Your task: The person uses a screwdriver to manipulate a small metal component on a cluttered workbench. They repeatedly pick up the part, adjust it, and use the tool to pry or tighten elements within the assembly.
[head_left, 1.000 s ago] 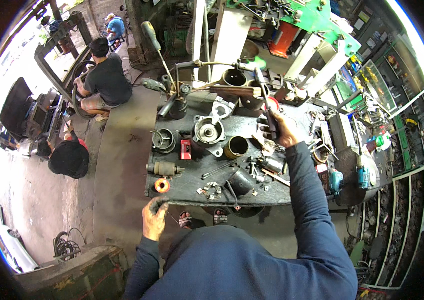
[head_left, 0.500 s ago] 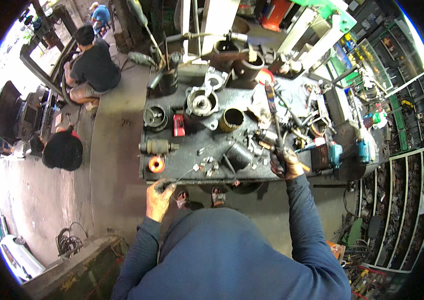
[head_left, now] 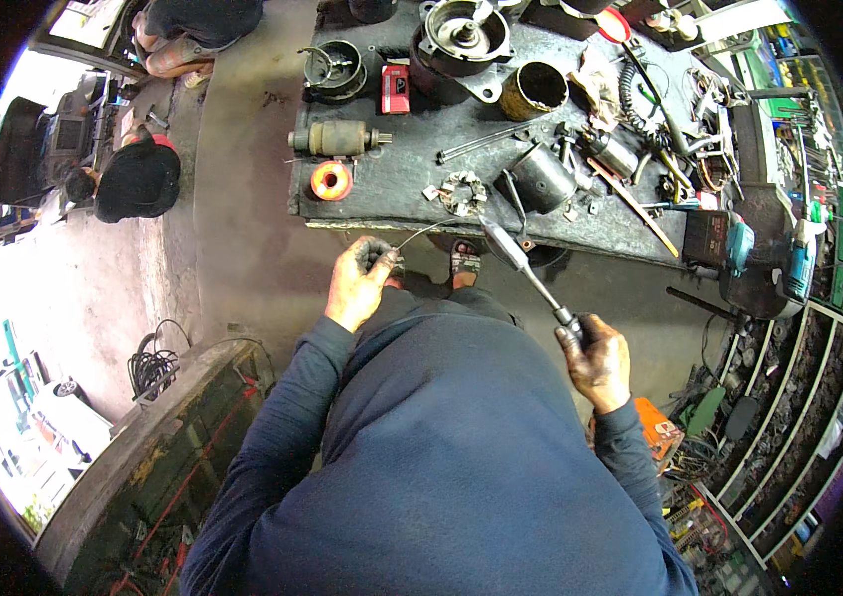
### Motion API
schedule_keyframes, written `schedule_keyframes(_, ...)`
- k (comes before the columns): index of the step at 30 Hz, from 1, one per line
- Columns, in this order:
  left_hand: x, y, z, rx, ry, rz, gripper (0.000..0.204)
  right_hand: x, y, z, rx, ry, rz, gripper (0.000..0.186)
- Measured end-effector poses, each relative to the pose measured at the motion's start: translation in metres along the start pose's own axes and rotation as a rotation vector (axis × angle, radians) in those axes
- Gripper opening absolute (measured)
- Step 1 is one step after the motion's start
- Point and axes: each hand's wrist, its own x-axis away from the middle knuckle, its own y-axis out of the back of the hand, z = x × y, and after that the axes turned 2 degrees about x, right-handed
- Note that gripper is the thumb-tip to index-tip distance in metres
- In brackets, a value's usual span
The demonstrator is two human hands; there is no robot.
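Note:
My right hand (head_left: 596,364) is closed around the dark handle of a soldering iron (head_left: 531,268), whose thick grey tip points up and left at the bench's front edge. Between the pinched fingers of my left hand (head_left: 362,282) is a thin solder wire (head_left: 423,230), curving right towards that tip. Whether wire and tip touch, I cannot tell. Just beyond them on the bench lies a round brush holder (head_left: 462,193) with small blocks around it. To its right a dark cylindrical motor housing (head_left: 541,179) lies on its side.
On the black workbench (head_left: 397,204) are an orange spool (head_left: 331,181), an armature (head_left: 334,139), a red box (head_left: 395,89), an open metal ring (head_left: 536,89) and a teal power drill (head_left: 801,260). Two people sit or crouch at left. Shelving (head_left: 789,427) stands at right.
The soldering iron has swung from upright over the bench down to its front edge, as my right hand came nearer. My left hand moved slightly right with the wire. The view tilted downward.

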Motion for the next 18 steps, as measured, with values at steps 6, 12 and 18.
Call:
schedule_keyframes(6, -0.015, -0.029, 0.038, 0.084, 0.045, -0.054, 0.01, -0.002, -0.022, 0.003, 0.12, 0.032, -0.075, 0.033)
schedule_keyframes(12, -0.027, -0.043, 0.062, -0.006, 0.061, -0.086, 0.007, -0.013, -0.018, -0.001, 0.13, 0.029, -0.041, 0.034)
schedule_keyframes(18, -0.024, -0.045, 0.061, 0.016, 0.018, -0.106, 0.01, -0.021, -0.016, 0.003, 0.109, 0.042, -0.013, 0.036)
